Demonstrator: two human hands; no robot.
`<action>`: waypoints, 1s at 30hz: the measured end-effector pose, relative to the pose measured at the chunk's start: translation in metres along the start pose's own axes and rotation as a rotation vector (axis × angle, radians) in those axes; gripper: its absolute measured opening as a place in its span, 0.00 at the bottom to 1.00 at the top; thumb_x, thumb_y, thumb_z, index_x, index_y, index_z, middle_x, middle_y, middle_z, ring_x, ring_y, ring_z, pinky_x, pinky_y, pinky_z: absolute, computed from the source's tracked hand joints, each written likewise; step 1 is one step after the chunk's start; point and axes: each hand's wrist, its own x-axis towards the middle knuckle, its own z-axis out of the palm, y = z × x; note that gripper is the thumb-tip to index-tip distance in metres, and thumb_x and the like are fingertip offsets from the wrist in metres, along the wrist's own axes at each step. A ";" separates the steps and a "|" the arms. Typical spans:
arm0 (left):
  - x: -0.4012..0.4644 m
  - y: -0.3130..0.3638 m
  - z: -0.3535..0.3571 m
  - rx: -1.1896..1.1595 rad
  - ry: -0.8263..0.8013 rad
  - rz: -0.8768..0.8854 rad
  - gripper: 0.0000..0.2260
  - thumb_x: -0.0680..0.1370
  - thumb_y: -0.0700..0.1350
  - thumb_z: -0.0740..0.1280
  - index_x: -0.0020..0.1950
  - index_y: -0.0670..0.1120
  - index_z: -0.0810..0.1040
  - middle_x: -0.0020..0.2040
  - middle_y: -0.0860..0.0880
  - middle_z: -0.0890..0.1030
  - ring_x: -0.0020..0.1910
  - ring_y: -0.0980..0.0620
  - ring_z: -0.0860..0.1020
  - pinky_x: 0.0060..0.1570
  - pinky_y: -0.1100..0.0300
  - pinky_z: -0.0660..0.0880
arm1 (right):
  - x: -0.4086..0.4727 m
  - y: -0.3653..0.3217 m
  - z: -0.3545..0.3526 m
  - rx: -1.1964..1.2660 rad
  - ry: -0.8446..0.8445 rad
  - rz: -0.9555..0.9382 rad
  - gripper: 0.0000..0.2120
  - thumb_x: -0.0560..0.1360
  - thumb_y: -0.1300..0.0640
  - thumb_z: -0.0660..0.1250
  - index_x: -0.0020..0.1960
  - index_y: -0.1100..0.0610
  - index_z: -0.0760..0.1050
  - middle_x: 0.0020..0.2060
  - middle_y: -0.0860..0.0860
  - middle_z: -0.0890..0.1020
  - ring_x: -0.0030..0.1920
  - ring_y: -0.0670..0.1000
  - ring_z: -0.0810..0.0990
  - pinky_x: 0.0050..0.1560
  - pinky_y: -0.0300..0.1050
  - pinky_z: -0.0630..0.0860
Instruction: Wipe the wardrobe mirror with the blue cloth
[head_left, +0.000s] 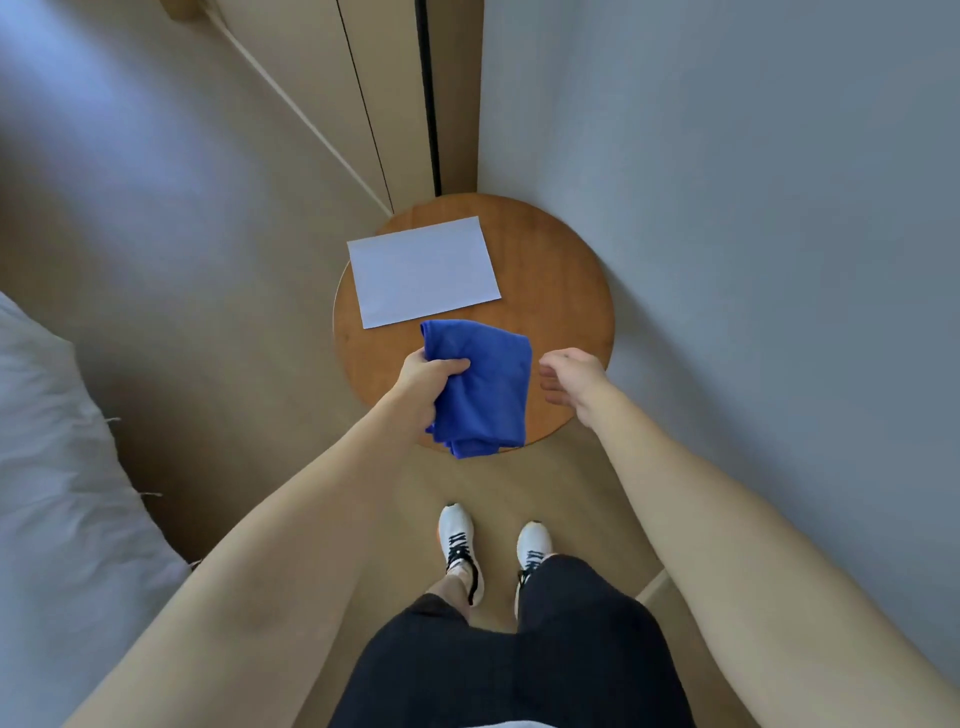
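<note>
The blue cloth (485, 387) hangs crumpled over the near side of a round wooden stool (561, 291). My left hand (423, 382) grips its upper left corner, thumb over the fabric. Just right of the cloth, my right hand (571, 382) hovers with loosely curled fingers and holds nothing; it does not touch the cloth. No mirror surface is plainly visible; beige wardrobe doors (363, 93) with a dark gap between them rise at the top centre.
A white sheet of paper (423, 270) lies on the far half of the stool. A grey wall (727, 208) runs along the right. White bedding (57, 467) fills the left edge. My feet in white shoes (493, 551) stand on the beige floor before the stool.
</note>
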 end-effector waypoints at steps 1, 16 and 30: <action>0.011 0.005 0.000 0.006 0.005 -0.006 0.13 0.73 0.42 0.72 0.56 0.45 0.77 0.51 0.45 0.84 0.51 0.42 0.82 0.54 0.43 0.79 | 0.009 -0.003 0.001 0.003 0.009 0.013 0.06 0.78 0.55 0.65 0.54 0.54 0.77 0.49 0.51 0.81 0.50 0.51 0.81 0.49 0.48 0.81; 0.142 0.043 0.049 -0.003 0.007 -0.243 0.09 0.67 0.46 0.71 0.45 0.47 0.76 0.44 0.47 0.81 0.49 0.44 0.80 0.53 0.44 0.77 | 0.153 -0.021 -0.003 -0.108 0.076 0.102 0.07 0.78 0.57 0.64 0.55 0.53 0.77 0.52 0.51 0.81 0.52 0.53 0.81 0.56 0.53 0.81; 0.224 0.015 0.033 0.113 0.327 -0.379 0.07 0.78 0.41 0.61 0.40 0.47 0.69 0.34 0.48 0.73 0.33 0.47 0.73 0.33 0.58 0.69 | 0.221 -0.018 0.007 -0.529 0.006 0.009 0.08 0.77 0.58 0.64 0.55 0.54 0.77 0.49 0.47 0.78 0.48 0.48 0.76 0.45 0.41 0.71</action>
